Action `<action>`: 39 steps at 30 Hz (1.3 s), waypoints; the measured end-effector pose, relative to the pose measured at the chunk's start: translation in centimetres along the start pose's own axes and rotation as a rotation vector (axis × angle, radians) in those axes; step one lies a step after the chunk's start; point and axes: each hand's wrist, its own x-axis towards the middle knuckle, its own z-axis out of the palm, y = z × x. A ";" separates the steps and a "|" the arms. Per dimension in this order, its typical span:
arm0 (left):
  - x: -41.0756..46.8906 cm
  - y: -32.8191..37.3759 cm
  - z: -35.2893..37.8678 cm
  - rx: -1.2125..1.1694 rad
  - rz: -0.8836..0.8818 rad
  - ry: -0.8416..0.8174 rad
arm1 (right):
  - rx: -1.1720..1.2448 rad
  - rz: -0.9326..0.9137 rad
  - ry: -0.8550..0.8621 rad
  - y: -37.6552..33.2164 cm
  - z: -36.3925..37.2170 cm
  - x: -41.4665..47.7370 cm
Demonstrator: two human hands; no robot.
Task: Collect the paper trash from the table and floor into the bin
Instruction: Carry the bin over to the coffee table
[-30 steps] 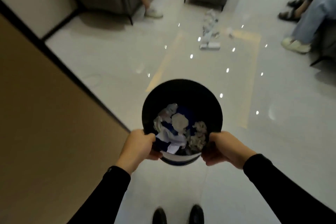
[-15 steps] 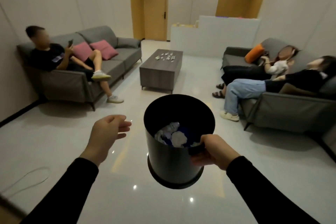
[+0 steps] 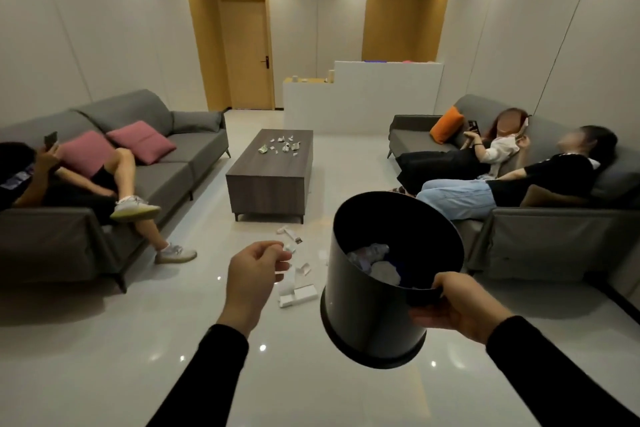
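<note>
My right hand [image 3: 457, 305] grips the near rim of a black round bin [image 3: 374, 319], held in the air and tilted to the left. Crumpled paper [image 3: 375, 258] lies inside it. My left hand [image 3: 254, 270] hangs free to the left of the bin, fingers loosely curled, holding nothing. Several white paper scraps [image 3: 298, 293] lie on the glossy floor just beyond my hands. More paper scraps [image 3: 280, 146] are scattered on top of the dark wooden coffee table [image 3: 266, 184] further ahead.
A grey sofa [image 3: 166, 166] with a seated person stands at the left, that person's feet [image 3: 173, 253] reaching onto the floor. Another grey sofa [image 3: 554, 239] with two people is at the right. A white counter [image 3: 360, 100] and a door stand at the back.
The view rose from the floor to the whole room. My left hand let go of the bin; only my right hand carries it, shifted right and tilted. I am nearer the table.
</note>
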 end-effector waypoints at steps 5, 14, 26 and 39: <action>10.2 0.3 3.7 0.065 -0.002 -0.062 | 0.042 0.007 0.067 -4.8 1.5 7.7; 27.5 -3.3 13.4 0.162 -0.032 -0.089 | 0.108 0.103 0.128 -10.2 0.4 26.2; 52.4 -5.2 27.5 0.172 -0.137 -0.002 | 0.093 0.155 0.092 -25.0 -1.4 53.2; 87.4 -7.7 40.8 0.094 -0.197 -0.003 | 0.022 0.169 0.037 -43.4 3.8 85.7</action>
